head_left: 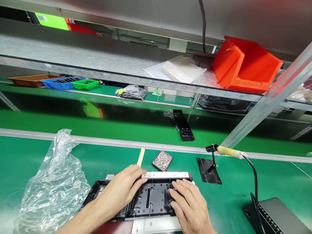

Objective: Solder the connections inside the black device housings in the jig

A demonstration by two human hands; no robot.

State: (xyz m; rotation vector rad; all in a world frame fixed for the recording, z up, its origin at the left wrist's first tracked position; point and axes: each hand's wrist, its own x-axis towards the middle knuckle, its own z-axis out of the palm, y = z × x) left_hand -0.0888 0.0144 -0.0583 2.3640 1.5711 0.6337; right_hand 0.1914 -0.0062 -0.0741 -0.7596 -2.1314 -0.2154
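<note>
A shallow black plastic housing (156, 203) lies in a fixture with white bars (168, 175) along its far and near sides. My left hand (125, 187) reaches across it, its thumb inside the far rim and its fingers over the bar, closed around that edge. Over the housing's right end is my right hand (192, 204), fingers bent and closed on a small black part (167, 197), which is blurred and partly covered. Just beyond the fixture sit a small black tray of metal pieces (162, 160) and a pale yellow strip (140, 157).
Crumpled clear plastic (55, 185) covers the left bench. To the right are a soldering iron (226, 151) in its stand (209, 170), its cable, and a dark grey device (280, 214). A black panel (183, 126) lies behind the rail. Overhead, a shelf (97, 70) carries a red bin (246, 66).
</note>
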